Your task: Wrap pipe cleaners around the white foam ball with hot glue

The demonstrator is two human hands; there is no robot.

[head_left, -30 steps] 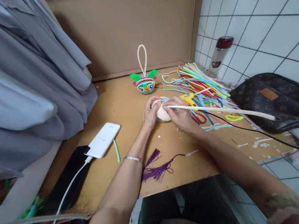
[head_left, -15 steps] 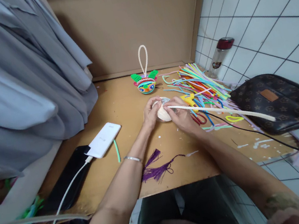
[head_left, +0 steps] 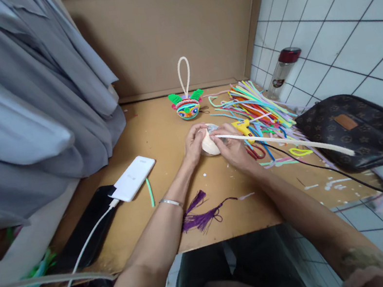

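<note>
While left hand (head_left: 195, 147) grips a round piece (head_left: 210, 146), right hand (head_left: 234, 153) — pinched narrow — holding cream strip (head_left: 275, 138)

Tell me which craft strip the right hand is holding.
The long cream strip, which runs from the right hand toward the dark bag; the colourful bundle and short green strip lie on the table.

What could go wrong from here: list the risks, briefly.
The long cream strip in the right hand could snag: its loose end appears to reach over the bag. The yellow glue gun lies close to that hand, which might knock it. The left forearm could drag the purple tassels beside it.
</note>
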